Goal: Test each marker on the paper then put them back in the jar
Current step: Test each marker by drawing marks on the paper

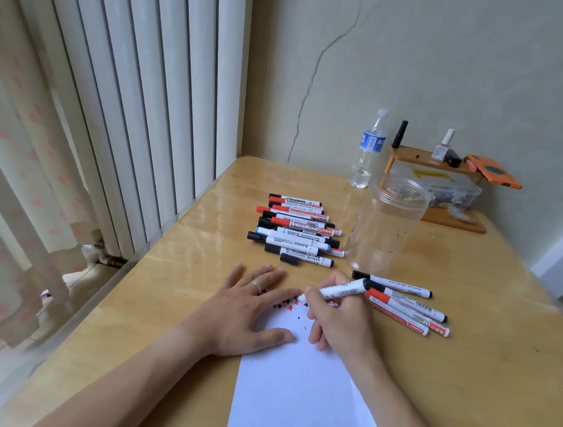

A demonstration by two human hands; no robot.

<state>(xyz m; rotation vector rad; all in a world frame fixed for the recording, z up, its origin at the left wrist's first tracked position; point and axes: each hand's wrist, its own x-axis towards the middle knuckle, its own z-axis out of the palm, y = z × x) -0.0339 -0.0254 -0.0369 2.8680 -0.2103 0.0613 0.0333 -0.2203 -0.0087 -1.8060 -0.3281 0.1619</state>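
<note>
At the bottom centre of the frame lies a white sheet of paper (303, 404) on a pale wooden table (168, 305), its far end speckled with small black and red test marks. The left hand (246, 313) lies flat with fingers spread on the sheet's upper left corner, holding nothing, probably to keep the paper from sliding under the pen strokes. Just right of it, the right hand (338, 318) is curled round a white-barrelled whiteboard marker (338, 290). Its tip points left and down toward the marks near the left fingertips, and its black cap seems to be pushed onto the raised rear end. The two hands sit close together at the paper's far end but do not touch.

Right of the writing hand, at centre right, four capped markers with black and red caps (409, 304) lie fanned on the table, likely those already tested and waiting for the jar. Farther off, above the left hand, a larger row of black, red and blue whiteboard markers (297, 230) lies side by side, apparently still to be tried. Right of that row stands a clear plastic jar (385, 223), upright, lidless and seemingly empty, within reach of the right hand.

Beyond the jar, in the upper right, are a clear water bottle (368, 151) and a small wooden shelf (426, 160) against the wall.
</note>
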